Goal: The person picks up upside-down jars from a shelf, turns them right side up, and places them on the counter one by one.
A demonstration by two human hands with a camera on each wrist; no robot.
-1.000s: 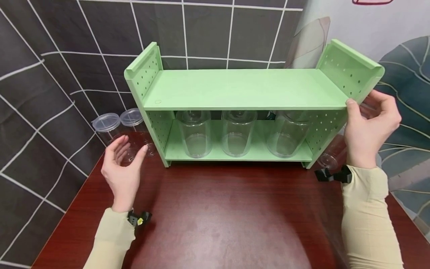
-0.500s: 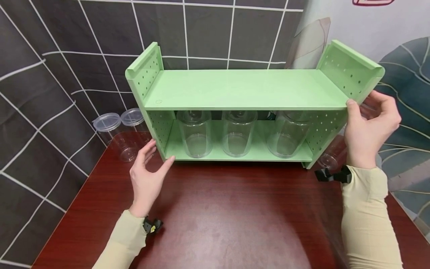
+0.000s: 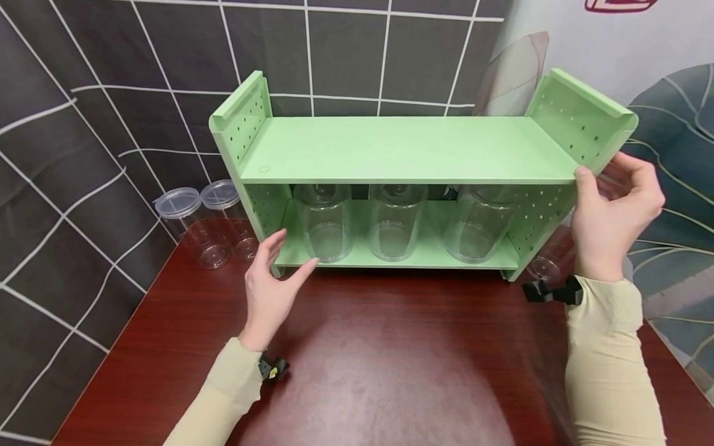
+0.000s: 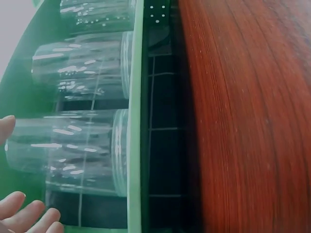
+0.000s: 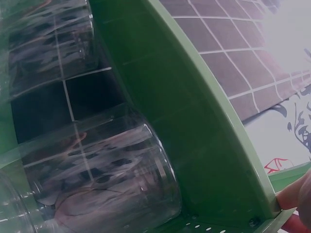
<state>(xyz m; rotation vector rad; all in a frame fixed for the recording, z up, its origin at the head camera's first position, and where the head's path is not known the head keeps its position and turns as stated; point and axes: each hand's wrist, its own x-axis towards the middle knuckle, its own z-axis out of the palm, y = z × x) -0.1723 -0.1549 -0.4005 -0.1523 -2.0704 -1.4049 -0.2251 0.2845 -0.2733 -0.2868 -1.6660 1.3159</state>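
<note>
A green two-tier shelf (image 3: 401,148) with perforated side panels stands on the table. On its lower board are three clear jars: a left jar (image 3: 326,229), a middle jar (image 3: 395,229) and a right jar (image 3: 476,232). My left hand (image 3: 270,300) is in front of the left jar, thumb and fingers spread apart. In the left wrist view, its fingers (image 4: 34,216) and thumb come near that jar, with no clear contact. My right hand (image 3: 616,214) grips the shelf's right side panel, thumb at the front edge. Its other fingers are partly hidden behind the panel.
Two clear lidded jars (image 3: 195,232) stand on the left, between the shelf and the tiled-pattern wall (image 3: 61,235). Another clear container (image 3: 549,260) is to the right of the shelf, partly behind my right hand. The dark red table (image 3: 413,359) extends in front.
My left hand has moved right, from beside the lidded jars, past the shelf's left panel, to the left jar. My right hand has stayed on the right panel.
</note>
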